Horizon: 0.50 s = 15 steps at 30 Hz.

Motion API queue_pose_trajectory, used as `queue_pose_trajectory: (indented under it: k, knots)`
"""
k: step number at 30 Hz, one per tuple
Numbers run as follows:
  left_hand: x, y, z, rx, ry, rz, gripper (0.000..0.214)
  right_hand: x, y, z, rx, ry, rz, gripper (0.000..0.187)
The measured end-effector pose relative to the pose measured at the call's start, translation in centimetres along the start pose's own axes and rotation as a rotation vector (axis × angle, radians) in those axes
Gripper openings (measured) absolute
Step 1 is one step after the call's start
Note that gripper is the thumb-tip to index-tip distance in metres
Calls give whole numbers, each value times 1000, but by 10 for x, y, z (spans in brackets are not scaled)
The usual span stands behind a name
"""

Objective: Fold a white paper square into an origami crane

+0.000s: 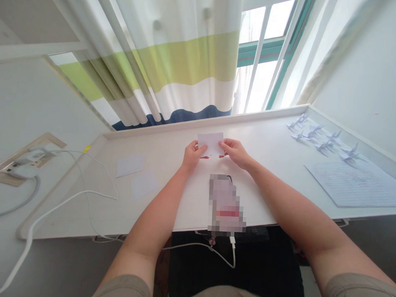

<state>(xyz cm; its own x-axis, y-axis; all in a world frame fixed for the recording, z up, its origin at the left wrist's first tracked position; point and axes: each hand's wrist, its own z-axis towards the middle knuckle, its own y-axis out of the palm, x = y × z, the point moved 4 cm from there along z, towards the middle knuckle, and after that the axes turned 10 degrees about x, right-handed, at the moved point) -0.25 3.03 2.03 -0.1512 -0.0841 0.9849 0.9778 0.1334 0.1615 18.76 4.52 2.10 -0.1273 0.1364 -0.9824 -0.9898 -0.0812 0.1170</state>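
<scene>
Both my hands hold a small white sheet of paper point(212, 142) just above the middle of the white table point(267, 145). My left hand point(193, 155) pinches its lower left corner, fingers closed. My right hand point(236, 152) pinches its right edge, fingers closed too. The sheet looks folded into a rectangle and stands tilted up toward me.
Two more white paper pieces point(129, 164) lie at the left. Several folded paper cranes point(323, 138) sit at the far right, beside a lined sheet point(354, 184). A blurred-out object point(225, 204) lies near the front edge. White cables point(84, 191) run to a wall socket point(20, 160).
</scene>
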Motion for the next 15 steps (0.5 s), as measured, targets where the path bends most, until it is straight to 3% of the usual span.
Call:
queue_pose_trajectory:
  k: [7, 15]
  knots:
    - [-1, 2, -2, -13, -52, 1, 59, -1, 0, -1, 7, 27, 27, 71]
    - [-3, 0, 0, 29, -62, 9, 47, -3, 1, -3, -27, 41, 8, 66]
